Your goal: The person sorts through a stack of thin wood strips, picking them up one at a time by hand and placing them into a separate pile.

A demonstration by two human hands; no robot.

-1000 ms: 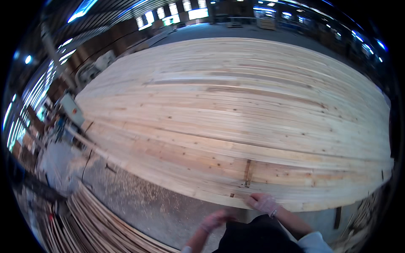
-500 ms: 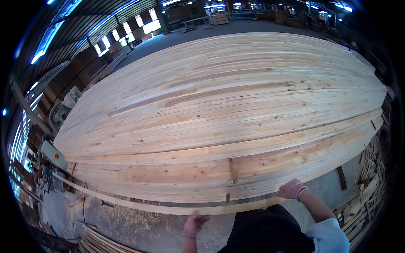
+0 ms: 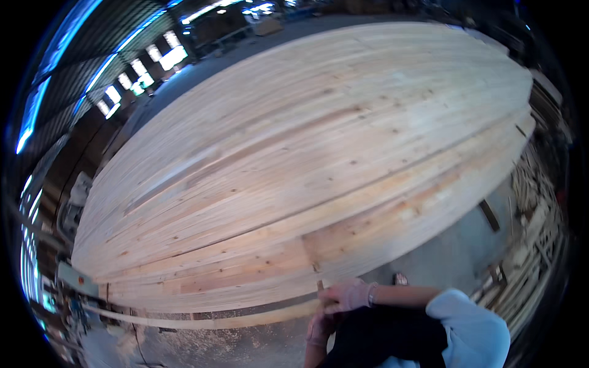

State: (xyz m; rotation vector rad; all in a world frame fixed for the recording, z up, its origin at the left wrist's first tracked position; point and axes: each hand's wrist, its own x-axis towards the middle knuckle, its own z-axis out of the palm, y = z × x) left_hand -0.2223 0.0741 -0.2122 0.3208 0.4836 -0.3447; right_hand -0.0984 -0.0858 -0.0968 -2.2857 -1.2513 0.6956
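A long, thin wooden strip runs along the near side of a big stack of pale, knotty boards. At its right end my two gloved hands are close together, both blurred. My right hand reaches in from the right, its fingers closed at the strip's end. Just below and to its left, my left hand is closed against the same end, its fingers partly hidden. The strip's far left end meets a pale machine housing.
Scrap wood lies heaped on the floor at the right. A dark wooden piece sticks out from under the stack. Shavings cover the floor below the strip. Windows show at the far left.
My right hand has moved left, and my left hand has risen to meet it at the strip's end. The strip's right end now lies farther left. The whole view has tilted and shifted.
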